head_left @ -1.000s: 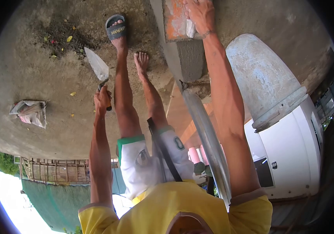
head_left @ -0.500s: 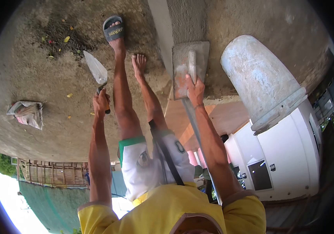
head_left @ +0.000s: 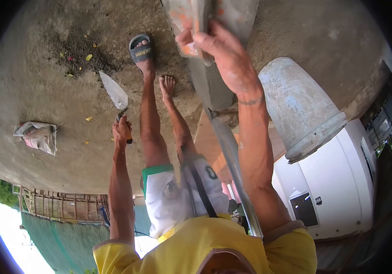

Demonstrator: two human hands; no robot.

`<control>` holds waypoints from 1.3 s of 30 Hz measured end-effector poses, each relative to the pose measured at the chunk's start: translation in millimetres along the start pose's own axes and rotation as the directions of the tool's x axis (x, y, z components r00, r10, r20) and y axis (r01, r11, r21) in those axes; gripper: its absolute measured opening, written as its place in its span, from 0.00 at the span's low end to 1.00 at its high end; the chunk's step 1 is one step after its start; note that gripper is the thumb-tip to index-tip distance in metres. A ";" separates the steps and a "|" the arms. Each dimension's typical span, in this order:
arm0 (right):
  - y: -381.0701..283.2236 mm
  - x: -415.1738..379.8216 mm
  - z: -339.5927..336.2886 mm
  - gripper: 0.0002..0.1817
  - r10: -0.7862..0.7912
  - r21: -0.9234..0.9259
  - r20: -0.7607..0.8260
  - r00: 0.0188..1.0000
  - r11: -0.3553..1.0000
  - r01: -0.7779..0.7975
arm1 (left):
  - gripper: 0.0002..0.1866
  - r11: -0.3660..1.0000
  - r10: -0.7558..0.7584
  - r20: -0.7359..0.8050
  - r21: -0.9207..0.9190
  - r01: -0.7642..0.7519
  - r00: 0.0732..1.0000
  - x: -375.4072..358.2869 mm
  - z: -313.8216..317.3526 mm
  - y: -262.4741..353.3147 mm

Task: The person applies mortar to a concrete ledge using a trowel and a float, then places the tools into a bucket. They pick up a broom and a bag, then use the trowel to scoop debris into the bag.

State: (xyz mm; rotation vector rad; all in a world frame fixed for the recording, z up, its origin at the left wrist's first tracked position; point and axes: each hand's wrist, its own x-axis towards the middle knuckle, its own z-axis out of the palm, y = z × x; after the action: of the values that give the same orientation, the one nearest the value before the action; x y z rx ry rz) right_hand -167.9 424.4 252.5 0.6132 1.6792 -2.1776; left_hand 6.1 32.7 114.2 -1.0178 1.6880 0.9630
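In the head view, my left hand (head_left: 122, 130) is closed round the handle of a pointed trowel (head_left: 113, 90), its blade directed away from me over the ground. My right hand (head_left: 225, 57) grips the handle of a plastering float (head_left: 237, 16), raised close to the camera at the top edge. Part of the float lies outside the view. Orange and grey patches mark its handle side. Behind and below it runs a narrow, plastered concrete ledge (head_left: 218, 86), partly covered by the float and my right hand.
A pale, cement-stained bucket (head_left: 296, 105) is right of my right forearm. A long metal strip (head_left: 232, 155) runs beside that arm. A crumpled sack (head_left: 39, 137) lies on the ground at left. A white wall (head_left: 337, 182) is at lower right.
My right hand has lifted the float off the ledge, up and toward the camera. My left hand still holds the trowel in nearly the same place.
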 end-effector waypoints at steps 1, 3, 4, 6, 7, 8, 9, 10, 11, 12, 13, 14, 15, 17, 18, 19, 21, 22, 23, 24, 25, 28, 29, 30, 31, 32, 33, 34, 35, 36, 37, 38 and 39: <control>21.0 -22.3 10.0 0.19 0.137 -0.015 0.026 0.990 0.990 -0.137 | 0.16 1.000 -0.005 0.005 0.002 0.005 1.000 1.5 0.5 -1.0; 86.9 -70.1 27.1 0.23 0.262 -0.176 -0.017 0.965 0.949 -0.261 | 0.16 1.000 0.008 0.025 0.006 -0.009 1.000 3.5 1.5 -7.1; 123.5 -91.5 36.6 0.24 0.243 -0.320 -0.077 0.967 0.912 -0.255 | 0.16 1.000 0.028 0.039 0.002 -0.028 0.999 5.5 2.4 -12.9; 181.4 -130.0 52.9 0.26 0.316 -0.290 -0.212 0.925 0.884 -0.368 | 0.16 0.999 0.047 0.053 0.017 -0.048 0.997 7.0 7.0 -16.3; 218.7 -146.8 54.1 0.26 0.288 -0.321 -0.285 0.914 0.870 -0.374 | 0.16 0.998 0.045 0.053 0.041 -0.047 0.998 5.9 9.1 -16.6; 255.8 -164.9 56.7 0.26 0.261 -0.348 -0.356 0.897 0.854 -0.386 | 0.17 0.997 0.041 0.052 0.066 -0.045 0.998 4.8 9.3 -16.9; 266.4 -170.4 57.3 0.26 0.229 -0.376 -0.422 0.877 0.836 -0.399 | 0.17 0.994 0.031 0.045 0.099 -0.035 0.999 4.9 9.8 -16.0; 276.6 -177.6 52.5 0.25 0.281 -0.332 -0.443 0.851 0.831 -0.447 | 0.17 0.991 0.018 0.036 0.131 -0.022 0.999 3.7 9.9 -16.6; 286.2 -186.3 43.4 0.25 0.337 -0.286 -0.459 0.822 0.820 -0.496 | 0.17 0.987 0.000 0.027 0.162 -0.004 1.000 1.2 9.8 -18.5; 290.4 -192.9 34.2 0.25 0.392 -0.240 -0.472 0.790 0.805 -0.543 | 0.17 0.979 -0.011 0.025 0.205 0.005 1.000 -0.1 9.3 -20.3; 286.1 -193.9 25.6 0.24 0.410 -0.205 -0.482 0.774 0.806 -0.555 | 0.18 0.969 -0.017 0.023 0.247 0.011 1.000 0.9 7.9 -20.9; 280.8 -192.2 17.8 0.23 0.385 -0.234 -0.502 0.774 0.802 -0.550 | 0.18 0.958 -0.020 0.021 0.286 0.013 1.000 2.7 6.8 -19.6; 279.6 -190.1 10.4 0.23 0.366 -0.241 -0.515 0.775 0.806 -0.541 | 0.18 0.953 -0.034 0.021 0.303 0.026 0.999 5.0 4.9 -20.3; 275.3 -179.8 3.0 0.21 0.312 -0.262 -0.533 0.787 0.823 -0.504 | 0.18 0.943 -0.060 0.018 0.328 0.050 0.998 8.1 2.3 -20.7; 271.5 -172.1 2.3 0.19 0.277 -0.275 -0.536 0.797 0.836 -0.475 | 0.18 0.942 -0.059 0.022 0.331 0.048 0.998 9.0 1.5 -20.0; 267.2 -162.3 1.5 0.18 0.240 -0.290 -0.538 0.808 0.847 -0.445 | 0.19 0.942 -0.057 0.025 0.332 0.046 0.998 9.5 0.6 -19.2; 253.4 -131.3 -1.5 0.20 0.285 -0.288 -0.487 0.825 0.840 -0.460 | 0.19 0.944 -0.044 0.025 0.330 0.033 0.999 8.3 -0.9 -10.5; 242.7 -112.0 -1.6 0.21 0.310 -0.286 -0.462 0.831 0.835 -0.470 | 0.19 0.944 -0.035 0.022 0.328 0.026 0.999 2.9 0.3 -2.8; 229.6 -86.7 -0.5 0.20 0.285 -0.295 -0.455 0.843 0.845 -0.445 | 0.19 0.945 -0.024 0.021 0.327 0.016 0.999 -0.3 0.6 4.6; 215.4 -54.4 1.3 0.20 0.256 -0.306 -0.450 0.856 0.856 -0.417 | 0.19 0.953 -0.021 0.026 0.301 0.012 0.999 0.1 -1.0 10.4; 202.9 -19.7 4.1 0.20 0.187 -0.328 -0.465 0.865 0.872 -0.364 | 0.19 0.960 -0.019 0.033 0.279 0.009 0.999 0.0 -4.7 13.9; 159.8 94.3 19.8 0.21 -0.033 -0.369 -0.551 0.834 0.906 -0.208 | 0.19 0.971 0.005 0.023 0.239 -0.010 1.000 2.2 -17.0 26.8; 142.4 129.5 25.8 0.22 -0.007 -0.351 -0.530 0.848 0.912 -0.212 | 0.19 0.973 0.011 0.015 0.230 -0.014 1.000 1.7 -20.9 28.8; 122.6 154.0 37.3 0.22 -0.025 -0.339 -0.506 0.862 0.925 -0.172 | 0.19 0.981 0.039 0.036 0.189 -0.045 0.999 1.3 -26.1 31.0; 105.1 170.4 56.4 0.23 -0.097 -0.401 -0.531 0.842 0.904 -0.148 | 0.19 0.986 0.068 0.057 0.146 -0.075 0.996 1.7 -31.8 33.2; 90.4 173.6 80.4 0.24 -0.169 -0.460 -0.548 0.819 0.879 -0.126 | 0.20 0.989 0.096 0.074 0.102 -0.103 0.993 -0.1 -35.7 34.8; 82.6 167.1 106.6 0.26 -0.251 -0.515 -0.545 0.800 0.853 -0.083 | 0.20 0.973 0.195 0.096 0.105 -0.205 0.976 -4.1 -38.6 38.0; 75.5 155.1 129.9 0.27 -0.335 -0.568 -0.531 0.778 0.822 -0.034 | 0.20 0.954 0.261 0.100 0.128 -0.273 0.960 -1.6 -41.5 33.3; 72.2 138.3 147.3 0.28 -0.265 -0.503 -0.474 0.840 0.864 -0.010 | 0.20 0.929 0.327 0.102 0.151 -0.339 0.940 6.3 -48.2 22.5; 74.8 118.8 161.8 0.29 -0.201 -0.433 -0.404 0.892 0.902 0.007 | 0.20 0.946 0.285 0.081 0.140 -0.294 0.955 4.4 -48.9 25.5; 81.0 93.0 170.6 0.29 -0.216 -0.501 -0.309 0.926 0.865 0.035 | 0.20 0.960 0.242 0.061 0.128 -0.248 0.968 2.4 -49.5 28.7; 92.0 62.4 173.4 0.28 -0.227 -0.540 -0.279 0.933 0.841 0.043 | 0.20 0.973 0.199 0.040 0.114 -0.202 0.979 0.5 -49.8 32.0; 104.5 31.9 176.9 0.27 -0.238 -0.577 -0.249 0.939 0.815 0.053 | 0.19 0.988 0.117 0.034 0.096 -0.120 0.993 0.3 -50.1 34.5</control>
State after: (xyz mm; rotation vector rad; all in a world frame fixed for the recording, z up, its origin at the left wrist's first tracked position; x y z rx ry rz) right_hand -167.3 226.8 187.6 0.6896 2.4737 -1.5784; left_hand -40.9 -0.7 133.3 -0.8436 1.7705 0.9568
